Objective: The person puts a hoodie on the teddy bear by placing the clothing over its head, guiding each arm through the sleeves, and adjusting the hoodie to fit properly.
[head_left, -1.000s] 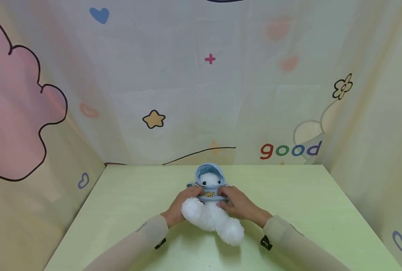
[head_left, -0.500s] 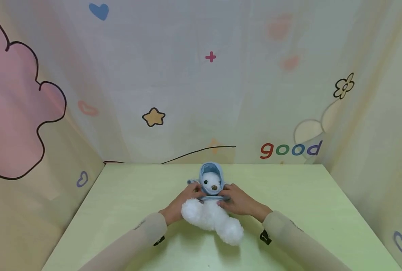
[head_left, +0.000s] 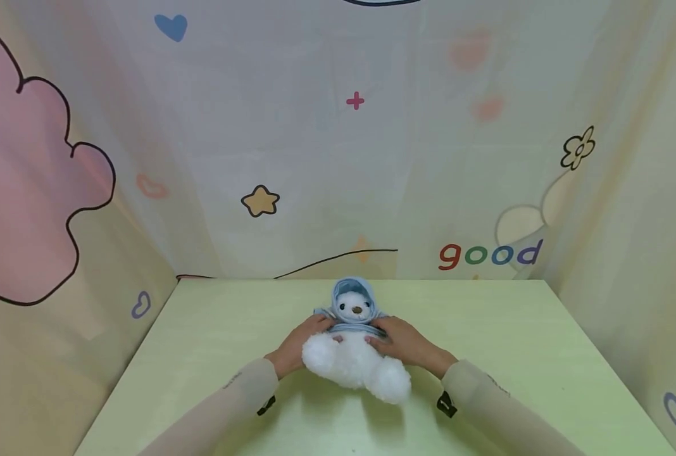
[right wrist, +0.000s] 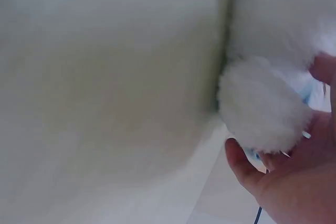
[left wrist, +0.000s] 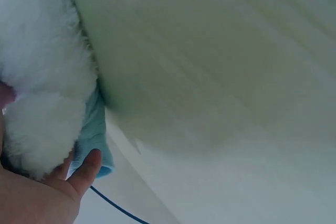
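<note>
A white plush toy (head_left: 354, 361) with dark eyes and a brown nose lies face up on the table, feet toward me. It wears a light blue hoodie (head_left: 356, 329), whose hood frames its face and whose lower part is bunched up under the chin. My left hand (head_left: 299, 345) grips the hoodie's hem and the toy's side, thumb on the white belly. On the opposite side, my right hand (head_left: 411, 343) grips in the same way. In the left wrist view, blue cloth (left wrist: 93, 135) shows beyond the fur; in the right wrist view, fingers curl around a fluffy white limb (right wrist: 265, 106).
The pale green table (head_left: 224, 329) ends at a printed curtain (head_left: 304, 126) behind and at both sides. Dark straps (head_left: 446, 404) hang at the wrists. A thin blue cord (left wrist: 118, 206) runs past the hand in the left wrist view.
The hoodie's front has bunched upward, hiding its yellow print. The toy's nose, covered a second ago, now shows below the hood. Both hands keep their hold, and the feet have shifted slightly.
</note>
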A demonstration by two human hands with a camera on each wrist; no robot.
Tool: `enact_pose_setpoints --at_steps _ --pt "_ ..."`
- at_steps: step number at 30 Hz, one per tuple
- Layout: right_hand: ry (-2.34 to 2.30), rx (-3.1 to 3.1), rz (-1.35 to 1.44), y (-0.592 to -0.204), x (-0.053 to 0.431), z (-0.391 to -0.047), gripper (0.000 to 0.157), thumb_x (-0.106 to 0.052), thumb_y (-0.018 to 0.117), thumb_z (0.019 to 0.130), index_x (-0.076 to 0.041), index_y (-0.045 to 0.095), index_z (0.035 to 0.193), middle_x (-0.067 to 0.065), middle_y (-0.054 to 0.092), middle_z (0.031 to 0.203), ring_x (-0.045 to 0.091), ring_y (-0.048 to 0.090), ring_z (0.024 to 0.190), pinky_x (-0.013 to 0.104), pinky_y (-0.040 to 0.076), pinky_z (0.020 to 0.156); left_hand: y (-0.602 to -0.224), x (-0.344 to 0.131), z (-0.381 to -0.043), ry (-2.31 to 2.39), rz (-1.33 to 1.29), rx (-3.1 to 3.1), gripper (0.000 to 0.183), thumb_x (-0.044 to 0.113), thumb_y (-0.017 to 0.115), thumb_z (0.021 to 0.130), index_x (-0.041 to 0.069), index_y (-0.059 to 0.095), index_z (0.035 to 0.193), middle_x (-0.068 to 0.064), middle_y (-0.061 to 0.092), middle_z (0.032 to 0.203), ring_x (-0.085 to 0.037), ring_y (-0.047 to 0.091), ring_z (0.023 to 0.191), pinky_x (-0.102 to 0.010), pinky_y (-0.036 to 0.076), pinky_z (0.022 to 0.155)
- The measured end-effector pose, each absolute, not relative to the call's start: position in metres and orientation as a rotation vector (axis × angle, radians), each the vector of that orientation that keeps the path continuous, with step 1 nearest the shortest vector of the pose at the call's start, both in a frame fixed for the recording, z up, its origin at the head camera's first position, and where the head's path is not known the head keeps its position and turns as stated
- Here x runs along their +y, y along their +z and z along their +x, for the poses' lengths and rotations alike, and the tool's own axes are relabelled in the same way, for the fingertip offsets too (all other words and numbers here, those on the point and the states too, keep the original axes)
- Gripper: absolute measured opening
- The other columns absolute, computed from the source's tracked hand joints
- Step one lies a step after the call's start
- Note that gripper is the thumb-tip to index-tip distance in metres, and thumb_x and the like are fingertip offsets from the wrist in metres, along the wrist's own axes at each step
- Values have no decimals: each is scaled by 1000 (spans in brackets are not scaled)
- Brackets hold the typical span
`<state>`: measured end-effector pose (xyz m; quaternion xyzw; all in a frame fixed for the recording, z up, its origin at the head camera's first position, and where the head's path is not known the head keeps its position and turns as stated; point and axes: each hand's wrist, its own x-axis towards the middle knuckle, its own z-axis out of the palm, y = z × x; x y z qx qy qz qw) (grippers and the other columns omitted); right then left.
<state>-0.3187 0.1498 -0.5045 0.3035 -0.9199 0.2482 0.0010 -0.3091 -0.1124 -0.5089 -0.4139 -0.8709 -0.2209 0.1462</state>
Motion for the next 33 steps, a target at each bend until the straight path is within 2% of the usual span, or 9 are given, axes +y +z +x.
enact_pose_setpoints --at_steps 2,7,11,14,18,27,30,33 --pt "776 -2901 938 -502 150 -319 33 -42 56 90 -13 64 104 -1 64 99 16 59 92 34 46 79 -507 -110 -309 -660 -1121 -2602 32 22 59 89 4 58 116 -11 58 111 -25 55 101 -39 47 89" --pt "799 -2896 896 -499 152 -317 41 -43 56 90 -10 62 114 5 60 115 22 58 106 41 47 90 -512 -108 -312 -848 -891 -2825 44 39 53 93 10 54 125 -6 58 124 -24 55 114 -40 43 98" --pt "797 -2855 755 -497 152 -316 44 -47 64 83 -13 58 111 6 52 122 24 52 112 42 46 93 -509 -109 -312 -882 -781 -2846 54 46 57 89 8 49 125 -8 50 130 -27 44 122 -41 39 102" --pt "789 -2866 687 -494 152 -318 56 -49 68 79 -12 54 119 7 49 131 27 47 121 44 43 98 -502 -109 -316 -875 -772 -2870 64 48 61 85 6 43 129 -13 40 137 -30 37 128 -44 37 105" --pt "821 -2971 676 -491 151 -321 74 -49 68 79 -8 44 135 8 51 135 26 50 123 45 41 101 -498 -109 -324 -1013 -770 -2980 76 49 64 83 6 32 138 -14 38 143 -28 38 133 -43 35 108" --pt "909 -3002 676 -496 151 -323 66 -50 66 81 -9 51 130 7 58 126 24 56 116 43 45 97 -500 -110 -331 -1087 -757 -2991 71 43 68 82 4 39 134 -13 48 135 -28 46 127 -43 36 106" --pt "891 -2982 662 -497 151 -324 64 -50 65 81 -10 52 129 8 57 127 25 55 116 44 45 97 -501 -111 -330 -1108 -749 -2958 70 42 67 83 4 39 135 -14 47 137 -29 44 128 -44 35 107" --pt "817 -2968 607 -497 151 -322 63 -54 64 80 -14 52 127 7 53 126 24 56 110 43 47 93 -503 -112 -326 -1170 -650 -2944 75 49 64 83 5 36 137 -16 42 138 -29 45 126 -44 37 105"
